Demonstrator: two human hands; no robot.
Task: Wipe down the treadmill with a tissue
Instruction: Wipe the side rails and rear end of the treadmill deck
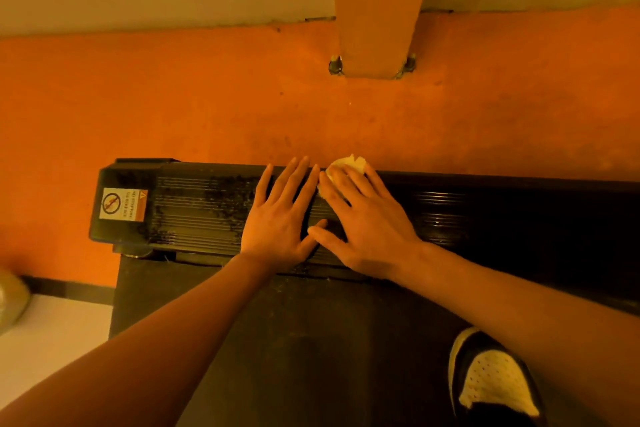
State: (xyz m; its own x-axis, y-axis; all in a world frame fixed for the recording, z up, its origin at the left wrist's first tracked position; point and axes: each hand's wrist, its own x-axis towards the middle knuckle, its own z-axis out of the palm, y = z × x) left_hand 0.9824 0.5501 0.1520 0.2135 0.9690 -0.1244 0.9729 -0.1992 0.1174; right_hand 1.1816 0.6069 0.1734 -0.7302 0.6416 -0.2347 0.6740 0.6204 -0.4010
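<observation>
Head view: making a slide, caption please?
Right hand presses a tissue on the treadmill rail; left hand rests flat beside it.

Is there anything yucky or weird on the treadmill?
Yes. Dark, blotchy grime speckles the ribbed side rail between the warning sticker and the left hand. The rail beyond the right hand, which presses the tissue, looks smoother and shinier.

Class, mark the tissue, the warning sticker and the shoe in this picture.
tissue (350, 164): head view, the crumpled part that shows.
warning sticker (123, 204): head view, its middle.
shoe (495, 380): head view, the white perforated toe.
</observation>
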